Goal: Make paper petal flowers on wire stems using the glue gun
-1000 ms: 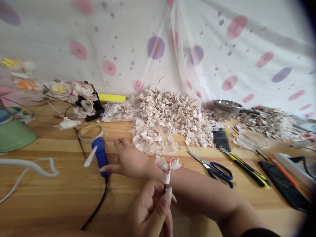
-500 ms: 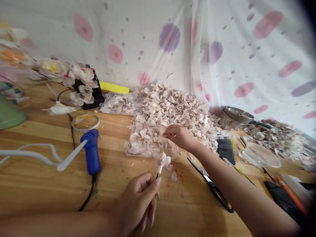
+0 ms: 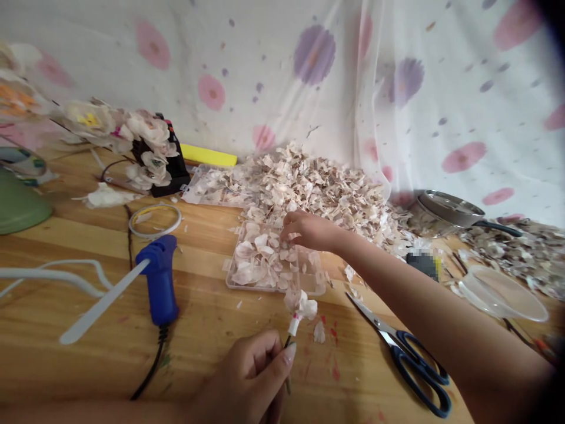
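Note:
My left hand (image 3: 251,377) pinches the thin dark stem of a small handmade flower (image 3: 300,306) with pale petals, held upright just above the wooden table (image 3: 66,377). My right hand (image 3: 304,231) reaches forward over a clear plastic tray (image 3: 318,285) of pale petal pieces, fingers curled down among them; whether it has picked one up cannot be seen. A blue glue gun (image 3: 159,282) with a white glue stick lies to the left of the tray, its black cord trailing toward me.
A large heap of pale petal scraps (image 3: 318,188) lies behind the tray. Blue-handled scissors (image 3: 406,353) lie at the right. Finished flowers (image 3: 132,135), a tape ring (image 3: 154,219), a metal pan (image 3: 450,207), a clear lid (image 3: 503,291) and a green bowl (image 3: 17,206) stand around.
My right hand left the glue gun and crossed right to the petal tray, then shifted slightly left over it. The left hand has kept holding the flower stem.

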`<state>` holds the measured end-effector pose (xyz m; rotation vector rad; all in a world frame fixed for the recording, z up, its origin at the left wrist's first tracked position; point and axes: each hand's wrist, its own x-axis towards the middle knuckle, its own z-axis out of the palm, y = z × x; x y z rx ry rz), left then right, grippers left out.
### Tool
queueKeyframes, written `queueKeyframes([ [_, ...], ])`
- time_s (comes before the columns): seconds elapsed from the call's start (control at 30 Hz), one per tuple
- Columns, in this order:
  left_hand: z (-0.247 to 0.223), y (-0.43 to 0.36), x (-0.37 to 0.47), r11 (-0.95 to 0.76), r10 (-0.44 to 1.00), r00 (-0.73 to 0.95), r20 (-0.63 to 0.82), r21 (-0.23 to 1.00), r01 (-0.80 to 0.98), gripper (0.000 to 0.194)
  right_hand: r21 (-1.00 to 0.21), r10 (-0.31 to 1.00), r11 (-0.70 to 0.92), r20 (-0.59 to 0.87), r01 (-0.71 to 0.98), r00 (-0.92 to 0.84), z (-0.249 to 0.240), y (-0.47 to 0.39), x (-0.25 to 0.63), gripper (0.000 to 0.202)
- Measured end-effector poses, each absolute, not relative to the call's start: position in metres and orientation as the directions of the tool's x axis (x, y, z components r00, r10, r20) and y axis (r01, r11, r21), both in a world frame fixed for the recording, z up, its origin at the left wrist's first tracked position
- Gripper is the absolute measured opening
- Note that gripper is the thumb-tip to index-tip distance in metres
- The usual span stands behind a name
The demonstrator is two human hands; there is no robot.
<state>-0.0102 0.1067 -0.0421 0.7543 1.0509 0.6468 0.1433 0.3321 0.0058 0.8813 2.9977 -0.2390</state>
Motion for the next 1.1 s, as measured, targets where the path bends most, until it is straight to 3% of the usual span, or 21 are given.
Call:
queueKeyframes([
  [0.27,-0.053,0.108,-0.011,0.631,0.739,0.398,-0.543,0.766,-0.126,0.046,-0.136,0.492,0.854,-0.102,0.502,-0.865,0.011,0.335,0.138,0.017],
  [0.73,-0.054,0.108,-0.014,0.571,0.759,0.446,-0.474,0.814,-0.107,0.046,-0.105,0.501,0.852,-0.121,0.513,-0.857,0.007,0.324,0.136,0.015],
  [0.97,-0.052,0.111,-0.014,0.543,0.776,0.436,-0.455,0.834,-0.096,0.049,-0.017,0.594,0.800,-0.127,0.600,-0.795,0.010,0.311,0.132,0.017],
  [1.1,-0.053,0.110,-0.014,0.544,0.775,0.445,-0.449,0.832,-0.107,0.047,0.070,0.675,0.737,-0.105,0.672,-0.730,0.009,0.305,0.126,0.029],
])
